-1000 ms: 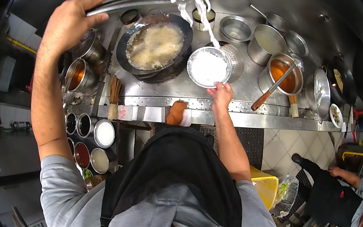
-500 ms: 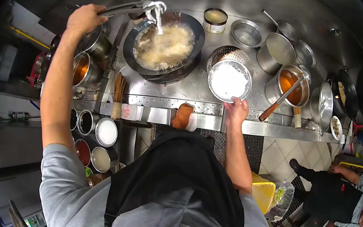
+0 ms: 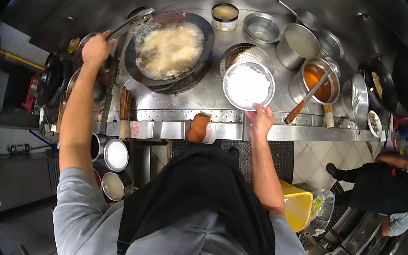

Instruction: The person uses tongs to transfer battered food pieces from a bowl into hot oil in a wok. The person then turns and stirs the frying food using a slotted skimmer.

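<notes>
My left hand [image 3: 97, 49] is closed around the handles of metal tongs [image 3: 134, 20], whose tips are at the wok's far left edge with no food visible in them. Pale, battered-looking pieces [image 3: 173, 47] float in bubbling oil inside the dark wok [image 3: 207, 51]. My right hand [image 3: 262, 120] grips the near rim of a round metal bowl [image 3: 229, 98] that contains white powder [image 3: 248, 83]. Behind this bowl, and partly covered by it, lies a perforated strainer [image 3: 233, 54].
Along the back are a tin [image 3: 224, 19], a metal bowl [image 3: 262, 28] and a pot of pale liquid [image 3: 298, 43]. A wooden-handled ladle [image 3: 302, 105] rests across a pot of orange liquid [image 3: 334, 92]. A bamboo brush [image 3: 125, 110] stands at the left. Another person [image 3: 385, 188] is at the right.
The white-coated strip that hung from the tongs over the wok is no longer in them. My left hand is lower. My right hand still holds the bowl; the view has shifted somewhat.
</notes>
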`<state>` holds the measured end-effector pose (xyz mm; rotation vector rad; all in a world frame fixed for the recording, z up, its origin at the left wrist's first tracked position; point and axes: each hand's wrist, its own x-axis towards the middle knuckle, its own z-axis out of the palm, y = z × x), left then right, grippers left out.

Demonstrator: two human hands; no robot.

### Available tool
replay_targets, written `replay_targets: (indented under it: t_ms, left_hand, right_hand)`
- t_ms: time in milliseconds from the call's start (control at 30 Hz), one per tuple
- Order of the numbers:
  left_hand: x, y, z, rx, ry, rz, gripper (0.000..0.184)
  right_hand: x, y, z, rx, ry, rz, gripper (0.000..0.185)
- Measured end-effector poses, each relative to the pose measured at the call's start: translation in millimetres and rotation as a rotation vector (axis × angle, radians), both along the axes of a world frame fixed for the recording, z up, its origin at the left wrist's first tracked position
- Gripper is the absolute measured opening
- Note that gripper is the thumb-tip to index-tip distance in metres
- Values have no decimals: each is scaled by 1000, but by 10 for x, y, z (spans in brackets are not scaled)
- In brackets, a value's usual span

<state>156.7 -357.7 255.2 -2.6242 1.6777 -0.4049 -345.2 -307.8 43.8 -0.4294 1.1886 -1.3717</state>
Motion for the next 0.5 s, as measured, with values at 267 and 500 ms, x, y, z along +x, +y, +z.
replay_targets:
  t_ms: [267, 500]
  left_hand:
    - [-1806, 574, 773, 69, 55, -560, 40]
    - [-2746, 484, 600, 179, -45, -813, 41]
  right_hand:
    - [26, -15, 39, -32, 25, 35, 12]
    - [-61, 4, -10, -97, 85, 114, 9]
